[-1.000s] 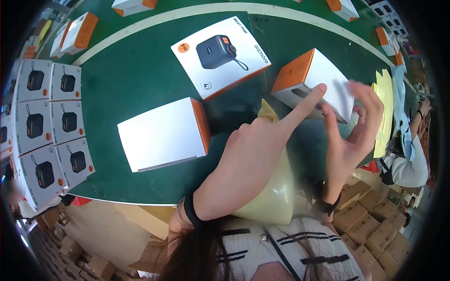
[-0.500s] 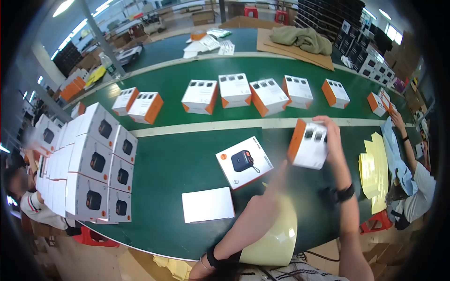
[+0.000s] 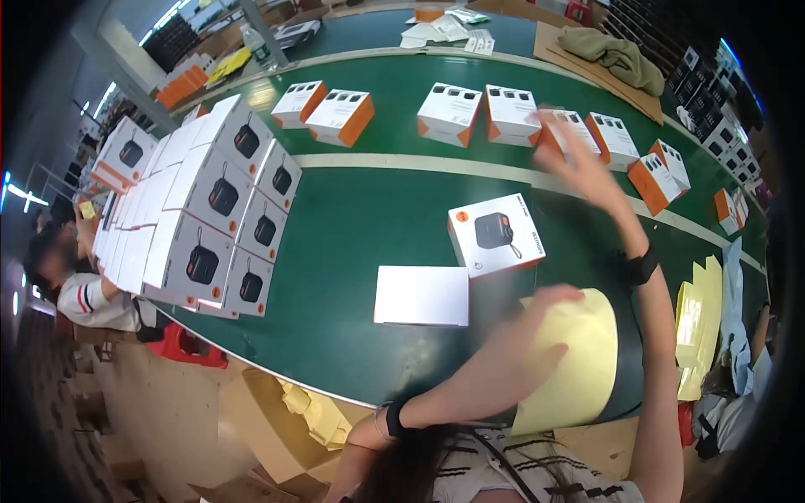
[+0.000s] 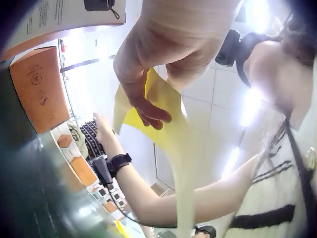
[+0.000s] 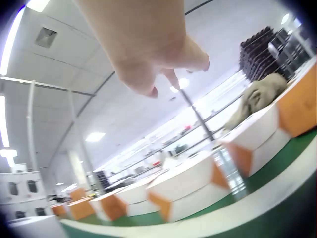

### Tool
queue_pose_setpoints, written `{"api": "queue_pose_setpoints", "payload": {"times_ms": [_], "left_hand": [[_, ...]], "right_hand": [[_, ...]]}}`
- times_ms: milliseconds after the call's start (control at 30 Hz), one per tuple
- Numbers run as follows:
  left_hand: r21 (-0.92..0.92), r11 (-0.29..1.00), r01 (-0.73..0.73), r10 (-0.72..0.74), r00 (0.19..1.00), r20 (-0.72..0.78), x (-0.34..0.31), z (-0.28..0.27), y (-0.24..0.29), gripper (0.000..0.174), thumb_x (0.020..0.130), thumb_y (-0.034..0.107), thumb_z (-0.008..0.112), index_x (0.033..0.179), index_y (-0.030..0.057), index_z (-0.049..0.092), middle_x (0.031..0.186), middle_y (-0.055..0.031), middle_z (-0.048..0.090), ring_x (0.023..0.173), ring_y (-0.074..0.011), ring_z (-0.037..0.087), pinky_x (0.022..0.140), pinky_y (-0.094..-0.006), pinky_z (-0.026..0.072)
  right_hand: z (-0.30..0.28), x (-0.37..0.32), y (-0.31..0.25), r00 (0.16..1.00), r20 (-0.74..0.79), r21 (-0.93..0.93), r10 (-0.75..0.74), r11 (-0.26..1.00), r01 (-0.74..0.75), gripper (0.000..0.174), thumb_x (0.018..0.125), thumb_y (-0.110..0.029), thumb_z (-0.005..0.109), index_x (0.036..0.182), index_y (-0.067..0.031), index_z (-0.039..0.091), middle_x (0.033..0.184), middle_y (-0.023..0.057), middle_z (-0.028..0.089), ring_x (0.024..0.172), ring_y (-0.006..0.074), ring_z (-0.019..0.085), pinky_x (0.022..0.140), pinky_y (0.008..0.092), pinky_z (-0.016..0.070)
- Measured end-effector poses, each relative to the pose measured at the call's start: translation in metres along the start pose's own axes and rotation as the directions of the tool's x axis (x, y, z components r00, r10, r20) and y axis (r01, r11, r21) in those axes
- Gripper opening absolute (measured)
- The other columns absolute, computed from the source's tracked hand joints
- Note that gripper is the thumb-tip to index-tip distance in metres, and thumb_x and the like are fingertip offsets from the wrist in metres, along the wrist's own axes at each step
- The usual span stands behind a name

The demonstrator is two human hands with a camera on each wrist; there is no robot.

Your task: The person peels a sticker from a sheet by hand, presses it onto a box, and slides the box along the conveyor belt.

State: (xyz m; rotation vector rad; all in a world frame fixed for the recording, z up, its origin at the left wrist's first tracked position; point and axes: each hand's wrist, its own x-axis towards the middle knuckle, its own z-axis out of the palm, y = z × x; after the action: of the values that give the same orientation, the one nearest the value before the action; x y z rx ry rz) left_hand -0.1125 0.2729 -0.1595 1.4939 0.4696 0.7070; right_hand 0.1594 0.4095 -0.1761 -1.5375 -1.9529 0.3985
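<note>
In the head view my left hand [image 3: 537, 339] is blurred in front of a curved, glossy yellow sheet [image 3: 587, 352]. The left wrist view shows that hand's fingers [image 4: 151, 111] curled, pinching the sheet. My right hand [image 3: 587, 168] reaches across the table, its fingers loosely spread and holding nothing, over a white and orange box [image 3: 579, 126] in the far row. Nearer to me, a speaker box [image 3: 496, 235] lies with its printed face up. Beside it sits a box [image 3: 421, 295] with a plain white face up.
Stacked speaker boxes [image 3: 189, 226] stand at the table's left. More boxes [image 3: 449, 113] line the far green strip, behind a pale divider [image 3: 402, 163]. Yellow sheets [image 3: 698, 323] lie at the right edge. Below the table is an open carton [image 3: 260, 419]. Another person [image 3: 96, 298] sits at left.
My right hand has let go of the box it held, which now stands at the right in the far row, and has reached farther forward. The head view has shifted left.
</note>
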Motion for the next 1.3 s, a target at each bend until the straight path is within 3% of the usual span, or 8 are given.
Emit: {"api": "queue_pose_setpoints", "payload": {"times_ms": [167, 300, 533, 767, 867, 1067, 1167, 1300], "left_hand": [[0.101, 0.991, -0.087, 0.082, 0.995, 0.050, -0.047, 0.004, 0.007, 0.050, 0.093, 0.002, 0.059, 0.138, 0.0039, 0.039, 0.132, -0.0127, 0.051, 0.110, -0.0229, 0.057, 0.093, -0.0293, 0.0441], [0.227, 0.973, -0.046, 0.068, 0.994, -0.090, -0.082, -0.001, 0.011, 0.051, 0.091, -0.001, 0.060, 0.138, 0.0026, 0.039, 0.131, -0.0110, 0.048, 0.115, -0.0209, 0.052, 0.098, -0.0293, 0.0409], [-0.033, 0.999, -0.012, 0.002, 0.959, -0.283, -0.104, 0.004, -0.006, 0.058, 0.089, -0.006, 0.061, 0.140, 0.0008, 0.033, 0.128, -0.0084, 0.045, 0.117, -0.0153, 0.051, 0.096, -0.0277, 0.0435], [-0.291, 0.954, -0.065, -0.053, 0.923, -0.381, -0.105, 0.010, 0.000, 0.034, 0.093, -0.007, 0.056, 0.119, 0.0049, 0.036, 0.109, -0.0116, 0.060, 0.097, -0.0156, 0.065, 0.078, -0.0261, 0.0555], [-0.164, 0.985, -0.060, -0.002, 0.936, -0.353, -0.104, 0.007, -0.008, 0.036, 0.092, -0.007, 0.058, 0.120, 0.0038, 0.038, 0.110, -0.0109, 0.059, 0.098, -0.0155, 0.065, 0.078, -0.0258, 0.0554], [-0.049, 0.990, -0.131, 0.104, 0.923, -0.371, -0.084, 0.025, -0.006, 0.038, 0.089, -0.009, 0.061, 0.121, 0.0029, 0.043, 0.113, -0.0089, 0.052, 0.102, -0.0146, 0.061, 0.080, -0.0246, 0.0523], [-0.013, 0.984, -0.175, 0.158, 0.914, -0.373, -0.084, 0.024, -0.003, 0.040, 0.091, -0.007, 0.059, 0.125, 0.0036, 0.040, 0.110, -0.0115, 0.057, 0.098, -0.0145, 0.063, 0.078, -0.0248, 0.0524], [-0.176, 0.948, -0.263, 0.144, 0.854, -0.500, -0.086, 0.029, 0.005, 0.041, 0.094, -0.003, 0.056, 0.129, 0.0053, 0.036, 0.107, -0.0161, 0.065, 0.093, -0.0157, 0.067, 0.073, -0.0246, 0.0540]], "right_hand": [[0.046, -0.028, -0.049, 0.821, 0.554, 0.110, -0.137, 0.990, 0.090, 0.121, 0.062, -0.046, 0.086, 0.154, -0.0066, 0.018, 0.142, 0.0181, 0.039, 0.134, 0.0336, 0.041, 0.110, 0.0382, 0.0358], [0.032, -0.058, -0.054, 0.871, 0.448, 0.050, -0.201, 0.978, 0.200, 0.129, 0.052, -0.039, 0.093, 0.151, -0.0015, 0.019, 0.132, 0.0200, 0.042, 0.126, 0.0349, 0.046, 0.107, 0.0382, 0.0388], [-0.005, -0.111, -0.127, 0.749, 0.424, -0.470, -0.510, 0.583, 0.663, 0.047, 0.071, 0.001, 0.064, 0.116, -0.0023, 0.052, 0.132, 0.0126, 0.046, 0.126, 0.0329, 0.047, 0.102, 0.0397, 0.0476], [-0.009, -0.142, -0.135, 0.921, 0.297, 0.287, -0.252, 0.943, 0.165, 0.068, 0.081, -0.008, 0.063, 0.146, -0.0069, 0.041, 0.151, 0.0141, 0.039, 0.139, 0.0283, 0.039, 0.116, 0.0407, 0.0285], [-0.019, -0.159, -0.120, 0.969, -0.201, 0.484, -0.144, 0.846, 0.226, 0.047, 0.092, -0.010, 0.053, 0.137, 0.0033, 0.046, 0.139, 0.0173, 0.052, 0.133, 0.0271, 0.047, 0.112, 0.0414, 0.0347], [0.019, -0.207, -0.165, 0.978, -0.128, 0.661, 0.167, 0.749, -0.041, 0.054, 0.095, -0.026, 0.056, 0.140, -0.0004, 0.040, 0.140, 0.0163, 0.049, 0.121, 0.0256, 0.055, 0.099, 0.0341, 0.0425], [0.042, -0.198, -0.148, 0.875, -0.412, 0.172, 0.254, 0.965, -0.199, 0.063, 0.087, -0.023, 0.065, 0.141, -0.0057, 0.040, 0.140, 0.0152, 0.048, 0.124, 0.0293, 0.053, 0.102, 0.0389, 0.0404], [0.050, -0.179, -0.156, 0.949, -0.209, 0.007, 0.236, 0.971, -0.240, 0.074, 0.077, -0.021, 0.074, 0.142, -0.0060, 0.042, 0.122, 0.0159, 0.055, 0.116, 0.0259, 0.056, 0.093, 0.0356, 0.0447]]}}
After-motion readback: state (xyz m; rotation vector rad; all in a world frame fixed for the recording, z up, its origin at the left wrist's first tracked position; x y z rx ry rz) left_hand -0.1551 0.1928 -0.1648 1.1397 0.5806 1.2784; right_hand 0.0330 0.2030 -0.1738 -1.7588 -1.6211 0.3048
